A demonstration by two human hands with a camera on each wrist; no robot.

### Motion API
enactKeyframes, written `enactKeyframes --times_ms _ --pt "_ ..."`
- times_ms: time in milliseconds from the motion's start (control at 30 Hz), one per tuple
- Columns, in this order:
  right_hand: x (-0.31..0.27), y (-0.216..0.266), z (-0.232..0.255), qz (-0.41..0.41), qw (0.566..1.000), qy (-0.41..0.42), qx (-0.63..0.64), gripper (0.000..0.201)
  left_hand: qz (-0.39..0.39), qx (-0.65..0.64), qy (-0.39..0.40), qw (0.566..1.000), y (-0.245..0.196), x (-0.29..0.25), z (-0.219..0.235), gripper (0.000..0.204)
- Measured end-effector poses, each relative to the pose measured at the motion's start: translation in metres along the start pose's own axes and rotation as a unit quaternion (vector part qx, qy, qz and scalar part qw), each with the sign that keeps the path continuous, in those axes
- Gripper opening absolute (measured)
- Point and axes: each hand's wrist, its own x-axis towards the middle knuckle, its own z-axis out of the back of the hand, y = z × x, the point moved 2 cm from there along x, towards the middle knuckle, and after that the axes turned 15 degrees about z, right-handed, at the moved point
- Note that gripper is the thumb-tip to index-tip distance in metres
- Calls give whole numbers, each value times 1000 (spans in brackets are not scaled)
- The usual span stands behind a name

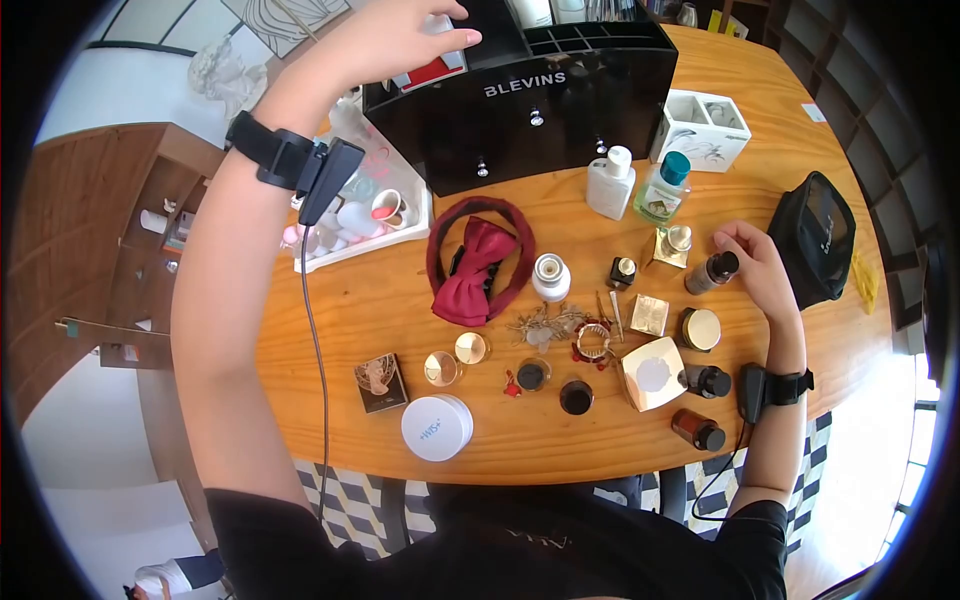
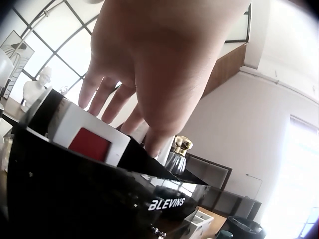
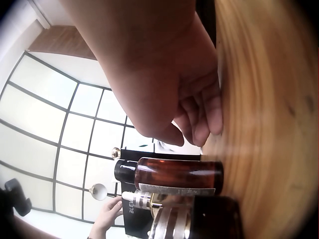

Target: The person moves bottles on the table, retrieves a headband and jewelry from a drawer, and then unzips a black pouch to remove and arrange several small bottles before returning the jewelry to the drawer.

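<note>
The left hand (image 1: 385, 45) is held over the end compartment of the black organizer (image 1: 520, 130); its fingers (image 2: 117, 102) are spread and pointed downward, and whether the white box (image 2: 75, 122) with the red panel is touched by them cannot be told; that box is seen in the organizer, above the front edge. If the box were caught by a fingertip on only one side, it could be tipped or wedged against the wall; the glass bottle (image 2: 177, 163) with the gold cap is placed near the thumb, so it could be knocked by a wide sweep. The right hand (image 1: 765, 280) is lowered beside the dark bottle (image 1: 708, 276) on the wooden surface (image 1: 380, 300); its fingers are bent loosely and held close together, and no grip on the bottle is shown. The bottle is narrow and upright, so it could be toppled by a careless nudge while attention is given to the other side; the gold bottle (image 1: 668, 248) might then be struck. The cable (image 1: 313, 330) is hung from the left wrist, between the white tray (image 1: 418, 225) and the square compact (image 1: 381, 385); by a quick pull of the arm, the compact could be snagged and dragged.
</note>
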Motion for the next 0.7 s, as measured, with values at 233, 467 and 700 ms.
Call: enactKeyframes --times_ms 233,467,700 --pt "0 -1 0 -4 1000 0 -6 17 68 16 -9 998 -11 -3 3 30" --pt "0 -1 0 1 1000 -5 10 19 174 -23 7 985 0 1 2 30" --pt "0 -2 1 -6 1000 -4 14 19 117 9 -45 992 46 44 -26 30"
